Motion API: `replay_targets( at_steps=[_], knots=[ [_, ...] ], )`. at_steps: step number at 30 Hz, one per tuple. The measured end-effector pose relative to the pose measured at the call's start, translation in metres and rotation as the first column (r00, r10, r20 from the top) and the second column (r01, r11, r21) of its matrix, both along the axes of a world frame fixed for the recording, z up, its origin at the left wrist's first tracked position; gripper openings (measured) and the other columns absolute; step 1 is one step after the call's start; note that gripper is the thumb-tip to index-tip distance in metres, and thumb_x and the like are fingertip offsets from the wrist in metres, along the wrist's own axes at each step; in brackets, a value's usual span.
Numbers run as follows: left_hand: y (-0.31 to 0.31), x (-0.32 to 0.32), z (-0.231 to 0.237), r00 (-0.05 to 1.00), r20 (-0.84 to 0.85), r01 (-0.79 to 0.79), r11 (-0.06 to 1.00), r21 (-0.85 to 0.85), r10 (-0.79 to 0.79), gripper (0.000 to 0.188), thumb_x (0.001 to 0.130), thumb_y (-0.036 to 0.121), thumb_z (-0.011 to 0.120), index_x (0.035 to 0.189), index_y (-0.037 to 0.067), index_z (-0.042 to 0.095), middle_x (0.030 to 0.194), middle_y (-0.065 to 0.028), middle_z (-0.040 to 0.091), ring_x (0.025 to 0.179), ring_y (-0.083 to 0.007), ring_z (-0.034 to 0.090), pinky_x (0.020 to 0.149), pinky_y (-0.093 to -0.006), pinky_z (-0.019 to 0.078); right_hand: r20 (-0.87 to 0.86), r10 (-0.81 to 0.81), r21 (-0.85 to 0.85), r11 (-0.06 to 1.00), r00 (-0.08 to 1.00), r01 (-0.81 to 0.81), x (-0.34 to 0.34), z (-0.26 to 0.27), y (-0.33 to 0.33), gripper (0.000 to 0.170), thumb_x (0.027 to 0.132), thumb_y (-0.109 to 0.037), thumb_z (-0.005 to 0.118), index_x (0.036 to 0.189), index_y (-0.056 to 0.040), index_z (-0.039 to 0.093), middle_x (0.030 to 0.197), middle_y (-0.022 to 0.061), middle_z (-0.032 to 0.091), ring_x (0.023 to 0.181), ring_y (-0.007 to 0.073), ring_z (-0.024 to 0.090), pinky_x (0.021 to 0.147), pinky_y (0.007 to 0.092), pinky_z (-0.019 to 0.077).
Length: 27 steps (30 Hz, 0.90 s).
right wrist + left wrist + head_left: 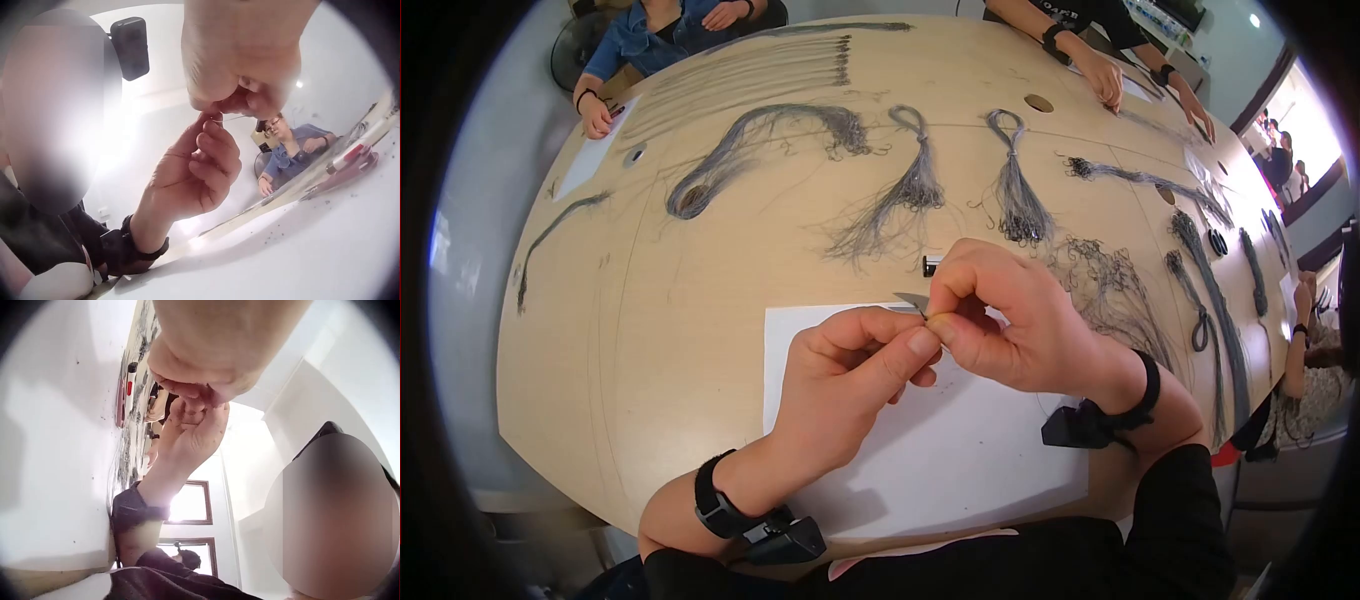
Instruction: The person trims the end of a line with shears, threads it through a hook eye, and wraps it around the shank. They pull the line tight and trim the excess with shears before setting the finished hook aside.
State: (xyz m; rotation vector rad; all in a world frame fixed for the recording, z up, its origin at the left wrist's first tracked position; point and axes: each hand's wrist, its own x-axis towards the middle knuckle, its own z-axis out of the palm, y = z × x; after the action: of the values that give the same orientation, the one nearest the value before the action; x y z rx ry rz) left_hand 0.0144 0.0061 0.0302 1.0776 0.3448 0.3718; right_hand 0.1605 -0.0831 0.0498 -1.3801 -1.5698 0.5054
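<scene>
In the head view both hands meet over a white paper sheet (990,480). My left hand (840,375) pinches a small, thin dark piece (921,313) between thumb and forefinger. Right at those fingertips, my right hand (1010,320) has its thumb and forefinger together on a fine pale line (231,119), which runs between the hands in the right wrist view. What the dark piece is, I cannot tell. A grey pointed blade (910,299) shows just behind the fingers, and a black-and-white item (931,265) lies beyond, partly covered by my right hand.
Looped bundles of grey line with hooks (920,180) (1015,185) lie ahead, and a loose tangle (1100,290) spreads on the right. More bundles (1200,270) line the table's right side. Across the table (680,330), two people's hands (597,118) (1100,80) rest near the far edge.
</scene>
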Motion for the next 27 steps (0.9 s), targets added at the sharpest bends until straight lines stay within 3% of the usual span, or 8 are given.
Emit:
replay_targets(
  at_steps=[3,5,9,12,15,17,21,27],
  knots=[
    [0.0001,-0.0018,-0.0002,0.999,0.035,-0.014,1.0,0.027,0.013,0.008,0.079,0.01,0.056,0.083,0.002,0.058,0.074,-0.0024,0.058,0.063,-0.0075,0.055,0.046,-0.016,0.0364,-0.002,-0.001,0.108,0.994,1.0,0.001,-0.0039,-0.0022,-0.0008,0.004,0.077,-0.005,0.05,0.078,-0.0025,0.049,0.072,0.0039,0.047,0.059,0.0105,0.044,0.051,0.0209,0.0362],
    [0.0,-0.0017,-0.0018,0.993,0.12,-0.021,0.998,0.066,0.013,0.007,0.079,0.007,0.056,0.083,0.002,0.057,0.075,-0.0029,0.057,0.061,-0.0082,0.055,0.045,-0.0157,0.0364,-0.034,0.022,0.156,0.988,0.999,-0.016,-0.0062,-0.0031,-0.0017,0.007,0.078,-0.006,0.05,0.083,-0.0015,0.05,0.075,0.0082,0.05,0.067,0.02,0.049,0.06,0.0273,0.0404],
    [-0.0001,-0.0021,-0.0028,0.989,0.148,-0.035,0.994,0.107,0.019,0.006,0.079,0.006,0.055,0.083,0.002,0.056,0.076,-0.0037,0.057,0.061,-0.0087,0.055,0.045,-0.0159,0.0375,-0.081,0.023,0.114,0.993,0.996,-0.013,-0.0053,-0.0016,-0.0041,0.007,0.079,-0.005,0.049,0.083,-0.0004,0.052,0.075,0.0086,0.052,0.069,0.021,0.049,0.064,0.0286,0.0399],
    [0.0006,-0.0014,-0.0015,0.992,0.126,-0.041,0.996,0.084,0.031,0.004,0.078,0.004,0.055,0.081,0.002,0.055,0.076,-0.0034,0.056,0.061,-0.0081,0.055,0.047,-0.0159,0.039,-0.13,0.03,0.113,0.993,0.991,-0.015,-0.0042,-0.0021,-0.0038,0.007,0.078,-0.006,0.051,0.082,0.0001,0.053,0.073,0.0083,0.054,0.065,0.0178,0.05,0.058,0.026,0.0402],
    [0.0005,0.0003,-0.0056,0.989,0.14,-0.077,0.973,0.218,0.047,0.003,0.076,0.0,0.055,0.079,0.001,0.054,0.076,-0.003,0.055,0.062,-0.0071,0.054,0.051,-0.0164,0.0404,-0.284,0.005,0.045,0.999,0.959,0.008,-0.0055,-0.003,-0.006,0.009,0.077,-0.009,0.054,0.081,-0.0004,0.054,0.072,0.0069,0.055,0.058,0.0133,0.049,0.05,0.0226,0.0391],
    [0.0003,0.0011,-0.009,0.983,0.17,-0.115,0.943,0.311,0.064,0.006,0.074,-0.003,0.056,0.079,0.0,0.054,0.074,-0.0024,0.055,0.063,-0.0057,0.052,0.055,-0.0168,0.0404,-0.091,0.02,-0.038,0.999,0.996,-0.024,-0.0024,0.0016,-0.0071,0.007,0.075,-0.004,0.053,0.08,0.0005,0.054,0.073,0.005,0.052,0.059,0.0097,0.045,0.051,0.0208,0.036],
    [-0.0004,0.0011,-0.0078,0.988,0.119,-0.134,0.915,0.381,0.095,0.006,0.073,-0.003,0.057,0.078,0.0,0.054,0.074,-0.0024,0.055,0.063,-0.0046,0.05,0.056,-0.0171,0.0394,-0.094,-0.006,0.03,1.0,0.996,0.009,-0.0028,-0.0034,-0.0051,0.005,0.075,-0.004,0.053,0.078,-0.0009,0.052,0.071,0.0044,0.051,0.056,0.0097,0.043,0.048,0.0207,0.0341],
    [-0.0003,0.0022,-0.0089,0.984,0.135,-0.158,0.913,0.375,0.115,0.007,0.071,-0.005,0.059,0.075,0.0,0.055,0.072,-0.0015,0.054,0.061,-0.0036,0.047,0.055,-0.0166,0.0384,0.082,-0.026,0.129,0.992,0.996,0.016,-0.0034,-0.0035,-0.0039,0.007,0.076,-0.009,0.053,0.076,-0.0034,0.048,0.067,0.0067,0.048,0.059,0.0182,0.048,0.047,0.0248,0.0388]
  ],
)
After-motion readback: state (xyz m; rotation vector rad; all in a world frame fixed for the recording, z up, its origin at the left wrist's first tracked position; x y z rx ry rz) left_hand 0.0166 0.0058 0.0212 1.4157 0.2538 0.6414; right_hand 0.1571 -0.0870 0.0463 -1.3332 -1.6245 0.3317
